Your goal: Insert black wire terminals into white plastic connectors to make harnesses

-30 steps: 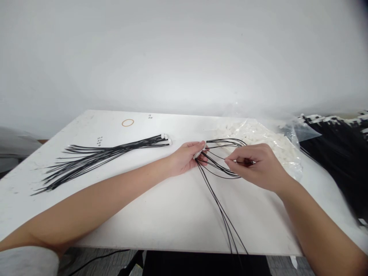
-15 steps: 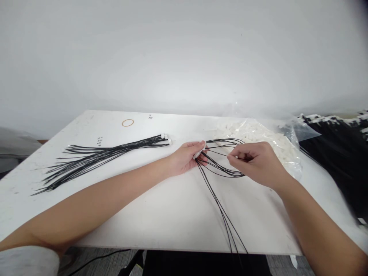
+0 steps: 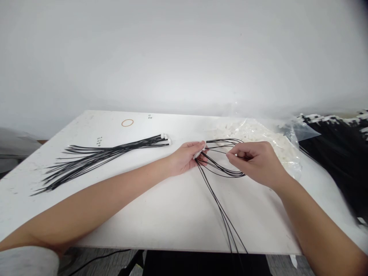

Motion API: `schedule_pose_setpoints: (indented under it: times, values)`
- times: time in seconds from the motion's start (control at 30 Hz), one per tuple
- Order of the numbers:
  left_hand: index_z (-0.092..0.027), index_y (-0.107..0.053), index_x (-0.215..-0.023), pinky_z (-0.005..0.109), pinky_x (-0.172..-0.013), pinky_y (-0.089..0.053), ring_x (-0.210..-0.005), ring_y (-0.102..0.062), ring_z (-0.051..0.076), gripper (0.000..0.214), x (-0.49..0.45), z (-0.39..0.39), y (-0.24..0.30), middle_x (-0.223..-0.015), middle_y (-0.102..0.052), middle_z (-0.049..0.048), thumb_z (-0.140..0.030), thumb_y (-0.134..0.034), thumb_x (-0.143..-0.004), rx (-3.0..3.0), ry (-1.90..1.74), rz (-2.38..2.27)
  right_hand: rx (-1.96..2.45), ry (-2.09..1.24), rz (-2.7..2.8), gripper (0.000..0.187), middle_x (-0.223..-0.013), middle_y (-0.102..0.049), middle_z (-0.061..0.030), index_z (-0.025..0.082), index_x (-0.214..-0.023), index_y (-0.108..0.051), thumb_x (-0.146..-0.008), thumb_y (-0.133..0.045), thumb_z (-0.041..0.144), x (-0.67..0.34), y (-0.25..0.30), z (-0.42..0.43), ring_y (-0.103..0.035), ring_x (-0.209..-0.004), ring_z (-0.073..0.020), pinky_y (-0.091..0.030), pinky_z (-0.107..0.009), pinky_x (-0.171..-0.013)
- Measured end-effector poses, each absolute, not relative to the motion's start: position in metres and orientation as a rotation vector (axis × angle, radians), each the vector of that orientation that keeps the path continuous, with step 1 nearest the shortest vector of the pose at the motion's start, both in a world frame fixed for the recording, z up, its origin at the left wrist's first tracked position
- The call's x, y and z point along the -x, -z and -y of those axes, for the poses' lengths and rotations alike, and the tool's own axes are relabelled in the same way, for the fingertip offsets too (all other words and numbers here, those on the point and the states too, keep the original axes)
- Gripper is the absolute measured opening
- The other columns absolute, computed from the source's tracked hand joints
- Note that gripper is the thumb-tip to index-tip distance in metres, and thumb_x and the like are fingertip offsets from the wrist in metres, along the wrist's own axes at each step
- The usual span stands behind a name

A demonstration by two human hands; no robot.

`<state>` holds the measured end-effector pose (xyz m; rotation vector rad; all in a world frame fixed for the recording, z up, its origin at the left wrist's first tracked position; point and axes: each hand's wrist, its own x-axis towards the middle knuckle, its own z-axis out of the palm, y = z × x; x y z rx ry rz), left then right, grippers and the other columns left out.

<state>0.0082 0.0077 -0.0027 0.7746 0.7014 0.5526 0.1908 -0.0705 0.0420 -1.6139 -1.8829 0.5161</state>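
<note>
My left hand is closed round a small white connector near the middle of the white table. Several thin black wires loop out of the connector to the right and trail down over the table's front edge. My right hand is just right of it, its fingertips pinched on one of those black wires near the loop.
A bundle of black wires with white connectors lies at the left. A clear plastic bag of white connectors sits behind my right hand. A heap of black wires fills the right edge. A rubber band lies at the back.
My right hand has pulled slightly up and left along the wire loop, its pinch now closer to the connector. My left hand has stayed still.
</note>
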Motion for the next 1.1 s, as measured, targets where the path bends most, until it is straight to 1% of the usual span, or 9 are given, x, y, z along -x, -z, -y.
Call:
schedule_pose_setpoints:
  times: [0.07,0.13,0.2,0.3,0.43,0.57,0.7,1.0,1.1]
  values:
    - [-0.011,-0.055,-0.078,0.023,-0.054,-0.05,-0.052,-0.054,0.006,0.017,-0.008,-0.007,0.002,-0.075,-0.054,0.0014,-0.029,-0.057,-0.078,-0.782,-0.55,-0.709,1.546,-0.453,1.922,0.015,-0.047,-0.041,0.0041,0.019,-0.061,-0.059,-0.075,-0.054,0.023,-0.191,-0.039,0.07,-0.032,-0.044,-0.0061,-0.031,-0.02,-0.043]
    - [-0.011,-0.055,-0.078,0.023,-0.054,-0.05,-0.052,-0.054,0.006,0.018,-0.008,-0.007,0.002,-0.075,-0.054,0.0011,-0.029,-0.057,-0.078,-0.794,-0.547,-0.714,1.47,-0.33,1.958,0.012,-0.051,-0.047,0.0035,0.02,-0.067,-0.062,-0.076,-0.054,0.023,-0.191,-0.034,0.069,-0.034,-0.045,-0.006,-0.032,-0.02,-0.044]
    - [-0.012,-0.055,-0.077,0.024,-0.054,-0.049,-0.052,-0.055,0.006,0.019,-0.008,-0.006,0.002,-0.075,-0.053,0.0006,-0.03,-0.058,-0.077,-0.813,-0.54,-0.704,1.393,-0.177,1.997,0.01,-0.058,-0.054,0.0022,0.02,-0.076,-0.064,-0.077,-0.054,0.023,-0.191,-0.028,0.067,-0.039,-0.048,-0.0059,-0.034,-0.02,-0.047]
    - [-0.012,-0.056,-0.076,0.024,-0.056,-0.049,-0.054,-0.055,0.007,0.022,-0.008,-0.006,0.003,-0.075,-0.054,0.0006,-0.033,-0.06,-0.076,-0.837,-0.525,-0.686,1.326,0.027,2.075,0.012,-0.064,-0.058,0.0008,0.02,-0.083,-0.065,-0.079,-0.054,0.023,-0.189,-0.019,0.064,-0.046,-0.053,-0.0068,-0.035,-0.02,-0.049]
    - [-0.012,-0.056,-0.075,0.025,-0.056,-0.049,-0.054,-0.054,0.007,0.023,-0.008,-0.007,0.002,-0.07,-0.055,0.001,-0.034,-0.061,-0.075,-0.852,-0.511,-0.709,1.31,0.218,2.101,0.012,-0.064,-0.058,0.0016,0.021,-0.081,-0.065,-0.08,-0.054,0.022,-0.183,-0.008,0.062,-0.047,-0.053,-0.0058,-0.032,-0.019,-0.047]
    - [-0.012,-0.056,-0.076,0.025,-0.056,-0.049,-0.053,-0.054,0.007,0.021,-0.008,-0.007,0.002,-0.066,-0.055,0.0005,-0.032,-0.06,-0.075,-0.85,-0.515,-0.712,1.284,0.327,2.103,0.011,-0.063,-0.058,0.0023,0.02,-0.077,-0.065,-0.079,-0.054,0.02,-0.179,-0.002,0.061,-0.047,-0.052,-0.0048,-0.031,-0.018,-0.046]
    - [-0.011,-0.056,-0.075,0.023,-0.053,-0.049,-0.052,-0.055,0.008,0.019,-0.008,-0.007,0.004,-0.063,-0.054,-0.0001,-0.03,-0.06,-0.076,-0.84,-0.525,-0.706,1.276,0.371,2.104,0.011,-0.063,-0.058,0.003,0.021,-0.076,-0.064,-0.079,-0.054,0.018,-0.177,0.0,0.061,-0.047,-0.053,-0.0045,-0.03,-0.018,-0.047]
    - [-0.011,-0.056,-0.076,0.023,-0.053,-0.049,-0.053,-0.055,0.008,0.017,-0.008,-0.007,0.003,-0.063,-0.055,0.0009,-0.029,-0.059,-0.077,-0.843,-0.518,-0.712,1.295,0.423,2.091,0.015,-0.057,-0.055,0.0044,0.021,-0.071,-0.064,-0.079,-0.051,0.017,-0.174,0.002,0.061,-0.042,-0.048,-0.004,-0.026,-0.02,-0.045]
    - [-0.011,-0.056,-0.075,0.024,-0.054,-0.049,-0.053,-0.054,0.008,0.019,-0.008,-0.006,0.002,-0.065,-0.054,0.0006,-0.03,-0.058,-0.077,-0.846,-0.511,-0.705,1.299,0.502,2.093,0.013,-0.059,-0.056,0.0041,0.021,-0.071,-0.063,-0.079,-0.053,0.018,-0.176,-0.002,0.061,-0.043,-0.049,-0.0047,-0.028,-0.021,-0.046]
